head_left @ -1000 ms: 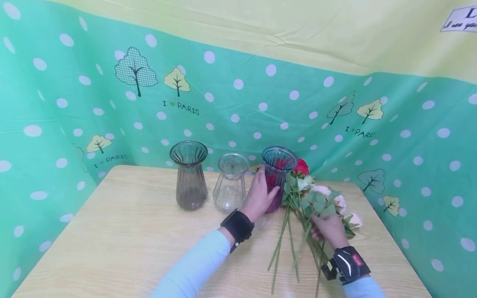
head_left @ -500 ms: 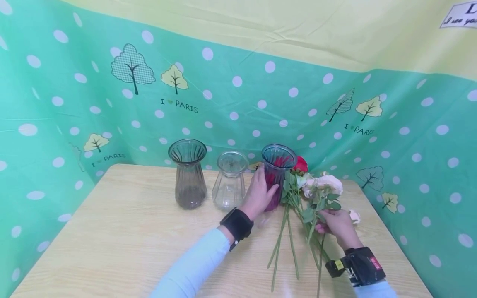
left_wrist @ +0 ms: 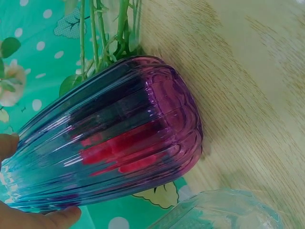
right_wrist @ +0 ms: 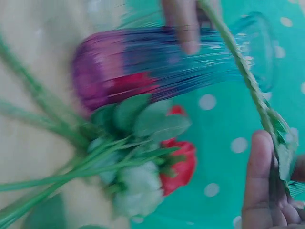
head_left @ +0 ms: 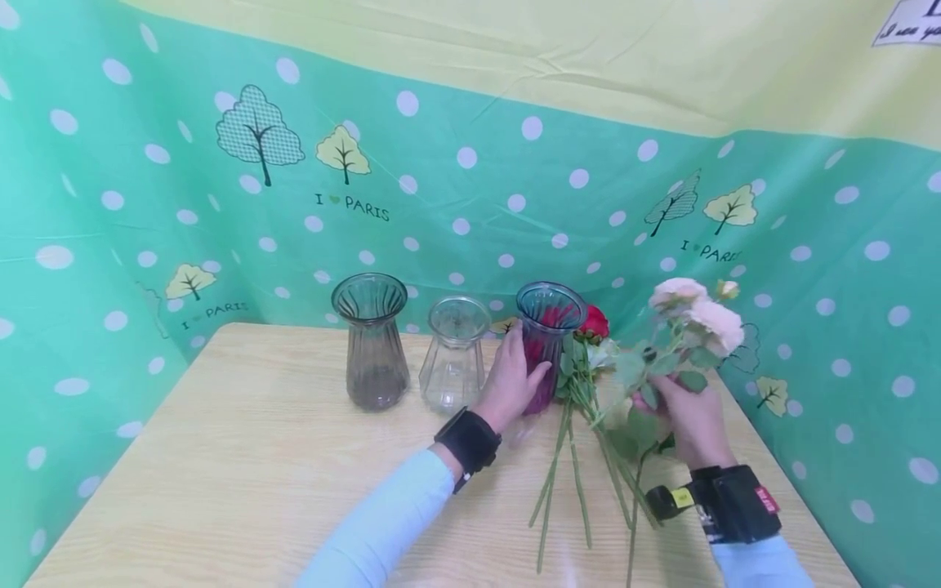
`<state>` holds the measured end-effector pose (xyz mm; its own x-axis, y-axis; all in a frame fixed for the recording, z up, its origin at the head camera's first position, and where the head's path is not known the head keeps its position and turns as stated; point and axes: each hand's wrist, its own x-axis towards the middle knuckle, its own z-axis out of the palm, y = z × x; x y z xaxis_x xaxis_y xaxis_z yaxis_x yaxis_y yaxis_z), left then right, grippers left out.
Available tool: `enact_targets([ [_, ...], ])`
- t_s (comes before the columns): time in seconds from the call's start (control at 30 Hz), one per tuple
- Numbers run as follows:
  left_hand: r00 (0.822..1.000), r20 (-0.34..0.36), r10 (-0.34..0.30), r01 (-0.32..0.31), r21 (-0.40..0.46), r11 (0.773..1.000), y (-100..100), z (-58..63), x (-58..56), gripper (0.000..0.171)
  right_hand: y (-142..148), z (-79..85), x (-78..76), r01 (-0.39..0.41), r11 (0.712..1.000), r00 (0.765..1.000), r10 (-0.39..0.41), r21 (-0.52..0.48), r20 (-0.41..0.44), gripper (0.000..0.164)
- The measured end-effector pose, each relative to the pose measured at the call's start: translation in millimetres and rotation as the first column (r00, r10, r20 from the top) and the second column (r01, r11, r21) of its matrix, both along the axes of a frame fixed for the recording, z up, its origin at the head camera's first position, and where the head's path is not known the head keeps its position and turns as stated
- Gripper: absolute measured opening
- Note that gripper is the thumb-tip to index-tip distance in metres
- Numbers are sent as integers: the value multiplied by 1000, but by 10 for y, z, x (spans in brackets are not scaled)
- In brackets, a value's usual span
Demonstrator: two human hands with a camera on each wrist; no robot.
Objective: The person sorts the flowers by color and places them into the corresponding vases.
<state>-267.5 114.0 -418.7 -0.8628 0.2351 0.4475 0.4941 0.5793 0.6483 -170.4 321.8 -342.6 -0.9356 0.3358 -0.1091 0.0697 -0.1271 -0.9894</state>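
Note:
My left hand [head_left: 512, 384] grips the blue-purple ribbed glass vase [head_left: 546, 347] that stands on the wooden table [head_left: 243, 474]; the left wrist view shows this vase [left_wrist: 109, 138] close up with a fingertip at each edge. My right hand [head_left: 687, 416] holds a stem of pale pink roses [head_left: 698, 314] lifted above the table, to the right of the vase. In the right wrist view the stem [right_wrist: 248, 81] passes between my fingers [right_wrist: 259, 176]. A red rose [head_left: 594, 324] and other flowers [head_left: 599, 359] lie beside the vase, their green stems [head_left: 569, 482] pointing toward me.
A smoky grey ribbed vase [head_left: 372, 343] and a smaller clear glass vase [head_left: 455, 355] stand left of the coloured one. A green polka-dot cloth [head_left: 220, 204] backs the table on three sides. The table's front left part lies bare.
My right hand has lifted the pink rose stem off the pile on the table and raised it up and to the right. The left hand has stayed on the vase.

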Motion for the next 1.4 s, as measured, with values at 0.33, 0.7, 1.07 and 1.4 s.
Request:
enact_targets([
  [0.33, 1000, 17, -1, 1, -2, 1000, -2, 9, -2, 76, 3, 414, -230, 88, 886, 957, -202, -455, -208, 46],
  [0.7, 998, 58, -12, 12, 1, 1000, -9, 30, -11, 76, -25, 552, -467, 318, 816, 865, -458, -482, -204, 45],
  [1.07, 997, 71, -14, 14, 7, 1000, -18, 46, 7, 75, -215, 532, -646, 387, 847, 839, -487, -364, -242, 37],
  [1.4, 997, 75, -18, 17, 9, 1000, -23, 42, 10, 76, -372, 597, -726, 342, 914, 850, -399, -218, -343, 31],
])
